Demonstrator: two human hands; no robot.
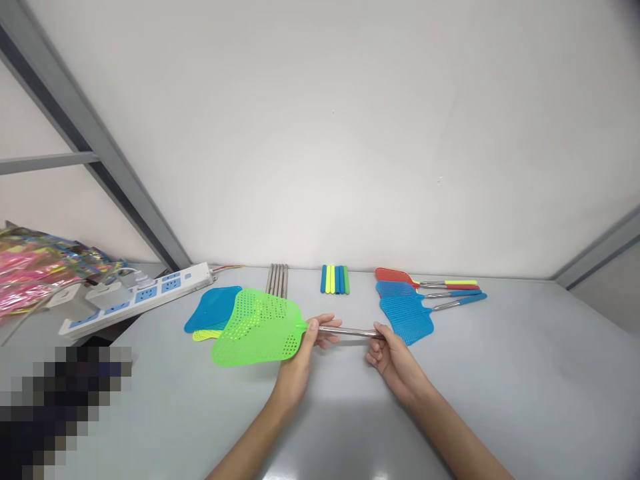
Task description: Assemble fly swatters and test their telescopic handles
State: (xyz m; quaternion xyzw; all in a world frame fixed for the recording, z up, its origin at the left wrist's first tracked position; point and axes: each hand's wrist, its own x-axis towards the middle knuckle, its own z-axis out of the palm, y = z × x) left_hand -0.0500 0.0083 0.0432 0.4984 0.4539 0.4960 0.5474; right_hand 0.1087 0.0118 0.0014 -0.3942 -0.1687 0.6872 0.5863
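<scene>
My left hand (305,353) pinches the neck of a green fly swatter head (260,327), thumb on top and the other fingers partly extended behind. A shiny metal rod (347,331) runs from that neck to the right. Its far end sits between the thumb and curled fingers of my right hand (393,360). The swatter is held above the grey table, its perforated paddle to the left. Behind the paddle lie a blue swatter head (213,308) and a yellow one (205,335), both partly covered.
Several metal rods (277,280) lie by the wall, with several coloured handle sleeves (335,279) to their right. Blue swatters (407,317) and a red swatter (395,275) with handles lie at the right. A power strip (145,297) and plastic-wrapped packages (40,273) are at the left.
</scene>
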